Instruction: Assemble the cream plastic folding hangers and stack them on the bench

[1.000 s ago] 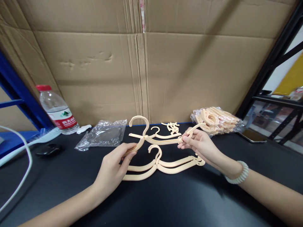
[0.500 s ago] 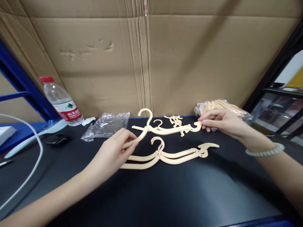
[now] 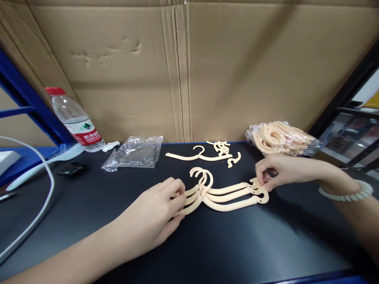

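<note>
Three cream plastic hangers lie close together on the dark table, their hooks overlapping. Pinched at its left arm by my left hand (image 3: 161, 207) is the nearest hanger (image 3: 229, 206). The fingers of my right hand (image 3: 274, 173) are closed on the curved end piece at its right. My left hand covers the left ends of all three. Behind them lies a single hanger (image 3: 185, 157) with its hook pointing up. Beside that one are a loose curved piece (image 3: 235, 159) and a small heap of cream pieces (image 3: 220, 147).
A clear bag of cream hanger parts (image 3: 281, 138) sits at the back right. At the left are a crumpled plastic bag (image 3: 134, 152), a water bottle (image 3: 78, 124), a black object (image 3: 71, 169), a brush (image 3: 44, 167) and a white cable (image 3: 49, 197). Cardboard (image 3: 118, 79) stands behind.
Both hands have lowered the held hanger toward me, and it now lies in front of the other two. The hanger behind is more fully visible. My view has shifted slightly.
</note>
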The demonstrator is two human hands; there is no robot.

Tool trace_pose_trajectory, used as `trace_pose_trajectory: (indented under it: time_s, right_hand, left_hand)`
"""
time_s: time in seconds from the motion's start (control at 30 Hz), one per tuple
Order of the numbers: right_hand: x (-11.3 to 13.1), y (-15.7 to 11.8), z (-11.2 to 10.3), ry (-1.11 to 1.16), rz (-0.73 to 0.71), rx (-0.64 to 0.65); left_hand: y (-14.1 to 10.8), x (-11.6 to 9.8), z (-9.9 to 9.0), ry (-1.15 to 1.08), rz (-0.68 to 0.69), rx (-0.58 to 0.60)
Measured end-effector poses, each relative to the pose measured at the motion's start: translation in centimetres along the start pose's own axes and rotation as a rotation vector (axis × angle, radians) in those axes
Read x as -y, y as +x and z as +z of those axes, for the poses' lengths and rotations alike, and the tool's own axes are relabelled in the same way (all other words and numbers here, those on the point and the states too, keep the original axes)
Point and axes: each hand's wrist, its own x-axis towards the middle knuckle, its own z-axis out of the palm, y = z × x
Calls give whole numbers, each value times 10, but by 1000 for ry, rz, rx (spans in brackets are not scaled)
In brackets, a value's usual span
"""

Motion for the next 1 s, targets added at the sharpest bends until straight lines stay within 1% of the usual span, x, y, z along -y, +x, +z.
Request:
trace_pose_trajectory:
  time_s: [0.07, 0.13, 0.2, 0.5, 0.67, 0.73, 0.83, 0.87, 0.93, 1.0]
  right_hand:
    - [-1, 2, 3, -5, 42, -2]
    - [-2, 4, 4, -2, 79, -13]
    - [-2, 6, 5, 12, 91, -32]
    - [-6, 17, 8, -4, 104, -142]
    - [-9, 12, 4, 7, 58, -182]
    - [-11, 10, -1, -10, 24, -263]
    - [-14, 13, -3, -68, 3, -510]
    - [-15, 17, -2, -83, -3, -572]
    - [-17, 28, 2, -108, -59, -618]
    - [-18, 41, 8, -137, -175, -589]
  left_hand:
    - [-1, 2, 2, -42, -11, -23]
    - [0, 6, 4, -66, -17, -22]
    - [1, 12, 6, -67, -20, -25]
    - [12, 42, 20, -72, -26, -136]
    - [11, 49, 26, -91, -39, -163]
    - [9, 49, 25, -84, -44, -182]
    - [10, 49, 19, -51, -62, -212]
    - [12, 50, 16, -37, -77, -214]
    - [22, 56, 10, -7, -126, -193]
    - [37, 64, 5, 25, -181, -135]
